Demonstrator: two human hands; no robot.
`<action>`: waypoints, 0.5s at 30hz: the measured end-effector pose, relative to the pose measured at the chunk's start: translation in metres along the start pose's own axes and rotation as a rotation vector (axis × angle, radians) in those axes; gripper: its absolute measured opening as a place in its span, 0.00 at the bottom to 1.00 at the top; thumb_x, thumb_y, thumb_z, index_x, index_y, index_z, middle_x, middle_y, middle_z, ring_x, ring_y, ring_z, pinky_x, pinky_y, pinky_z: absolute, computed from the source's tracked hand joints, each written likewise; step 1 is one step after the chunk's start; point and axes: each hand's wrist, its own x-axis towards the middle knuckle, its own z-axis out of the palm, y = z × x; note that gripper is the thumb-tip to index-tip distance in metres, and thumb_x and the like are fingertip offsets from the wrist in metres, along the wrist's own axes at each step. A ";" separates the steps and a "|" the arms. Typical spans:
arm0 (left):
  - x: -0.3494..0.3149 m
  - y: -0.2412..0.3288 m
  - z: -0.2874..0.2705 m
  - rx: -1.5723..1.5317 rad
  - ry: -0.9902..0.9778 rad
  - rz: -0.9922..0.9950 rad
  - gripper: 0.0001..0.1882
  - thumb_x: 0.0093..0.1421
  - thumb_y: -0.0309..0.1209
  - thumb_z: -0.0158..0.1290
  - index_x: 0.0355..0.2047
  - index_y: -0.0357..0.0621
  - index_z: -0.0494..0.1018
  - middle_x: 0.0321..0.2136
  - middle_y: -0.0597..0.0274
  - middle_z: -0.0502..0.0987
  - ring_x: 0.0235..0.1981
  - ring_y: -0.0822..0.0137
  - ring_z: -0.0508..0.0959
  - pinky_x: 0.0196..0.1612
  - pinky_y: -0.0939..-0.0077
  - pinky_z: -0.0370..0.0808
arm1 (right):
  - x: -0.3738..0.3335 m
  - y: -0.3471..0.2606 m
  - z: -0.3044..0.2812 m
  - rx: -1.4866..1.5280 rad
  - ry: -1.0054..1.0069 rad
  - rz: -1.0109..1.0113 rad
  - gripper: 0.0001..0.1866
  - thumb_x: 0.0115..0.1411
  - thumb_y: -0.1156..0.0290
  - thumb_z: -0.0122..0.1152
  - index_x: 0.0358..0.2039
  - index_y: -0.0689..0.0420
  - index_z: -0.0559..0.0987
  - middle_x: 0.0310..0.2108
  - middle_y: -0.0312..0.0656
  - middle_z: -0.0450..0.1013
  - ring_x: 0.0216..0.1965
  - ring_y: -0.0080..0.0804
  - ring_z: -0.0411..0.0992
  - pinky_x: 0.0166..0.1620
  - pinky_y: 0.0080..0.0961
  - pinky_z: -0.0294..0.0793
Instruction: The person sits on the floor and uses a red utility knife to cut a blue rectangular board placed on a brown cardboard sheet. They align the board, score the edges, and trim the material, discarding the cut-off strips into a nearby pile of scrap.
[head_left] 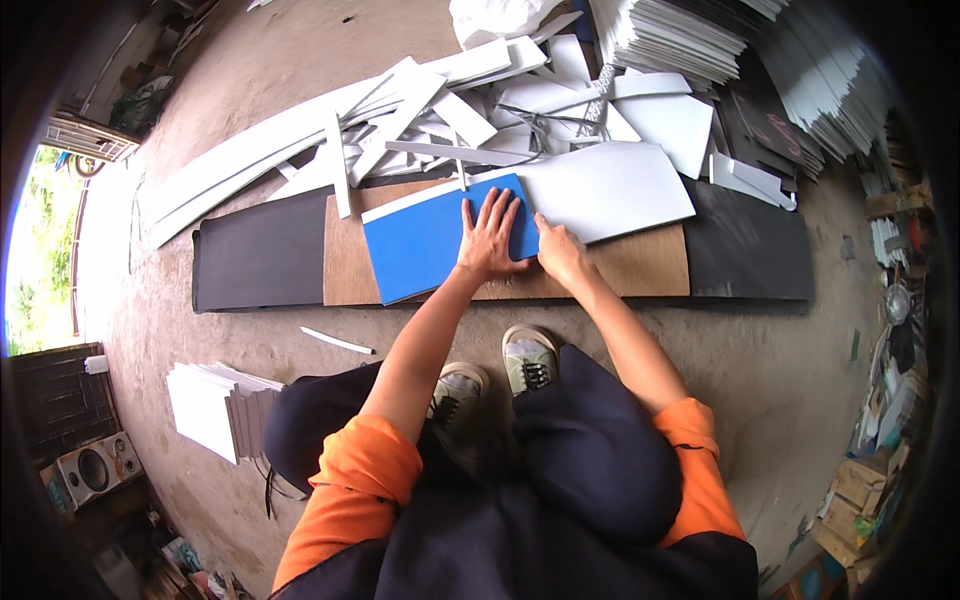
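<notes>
A blue rectangular sheet (415,245) lies over a brown wooden board (640,260). My left hand (488,240) presses down on the blue sheet with its fingers spread, near the sheet's right part. Just beside that sheet's right edge, my right hand (565,252) is closed, its index finger pointing forward along the edge. Whatever it grips is hidden by the fingers. A large white foam sheet (615,190) extends to the right, its near-left corner by my right hand. Along the far edge of the blue sheet runs a narrow white strip (400,203).
Under the wooden board is a long dark board (255,250). White offcuts (400,120) pile up beyond it, with a dark cord (540,120) among them. Stacked white sheets (670,45) stand at the far right; another stack (215,405) sits near left. A loose strip (337,340) lies by my shoes.
</notes>
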 end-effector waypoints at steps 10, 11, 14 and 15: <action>0.001 0.002 0.004 0.047 0.014 0.007 0.54 0.33 0.56 0.57 0.58 0.45 0.48 0.59 0.56 0.48 0.62 0.58 0.43 0.57 0.39 0.36 | -0.084 0.018 0.010 -0.016 -0.053 0.056 0.24 0.56 0.75 0.37 0.55 0.53 0.60 0.29 0.62 0.70 0.33 0.57 0.71 0.37 0.48 0.70; 0.004 0.003 0.004 0.045 0.017 0.000 0.54 0.33 0.55 0.57 0.58 0.45 0.48 0.59 0.56 0.48 0.62 0.58 0.42 0.57 0.39 0.36 | -0.088 0.018 0.010 -0.012 -0.036 0.055 0.24 0.55 0.76 0.38 0.55 0.52 0.60 0.28 0.62 0.70 0.33 0.57 0.71 0.37 0.48 0.70; 0.009 0.000 0.007 0.046 0.011 0.021 0.54 0.34 0.55 0.56 0.58 0.44 0.48 0.59 0.56 0.47 0.62 0.58 0.42 0.57 0.38 0.36 | -0.083 0.026 0.008 -0.002 -0.059 0.043 0.24 0.55 0.76 0.38 0.55 0.52 0.60 0.29 0.61 0.70 0.33 0.57 0.70 0.37 0.47 0.70; 0.009 0.001 0.010 0.042 0.002 0.026 0.53 0.34 0.56 0.56 0.58 0.44 0.48 0.59 0.56 0.47 0.62 0.58 0.41 0.57 0.38 0.35 | -0.084 0.033 0.006 0.044 -0.037 0.010 0.24 0.55 0.75 0.39 0.55 0.52 0.60 0.29 0.60 0.71 0.33 0.56 0.70 0.38 0.46 0.69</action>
